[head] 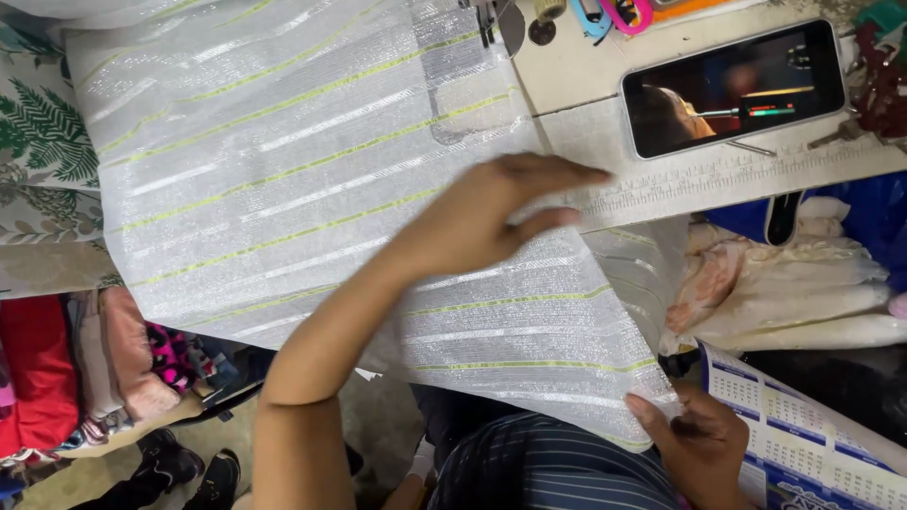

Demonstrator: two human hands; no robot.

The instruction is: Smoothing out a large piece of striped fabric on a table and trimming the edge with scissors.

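Right hand (699, 444) pinching striped fabric (312, 179), left hand (482, 217) flat

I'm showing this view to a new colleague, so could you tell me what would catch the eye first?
The big white fabric with yellow and silver stripes fills the middle, spread over the table. The left hand lies flat on it, while the right hand pinches its lower corner. A phone with a lit screen lies at the upper right.

A small tailoring workshop, probably inside a home.

Sheer white fabric with yellow-green and silver stripes (283, 179) covers the worktable under the left hand (491, 212); beyond its fingertips lie pink and blue plastic scissor handles (614, 14), and below to its left folded colourful clothes (113, 364) are stacked.
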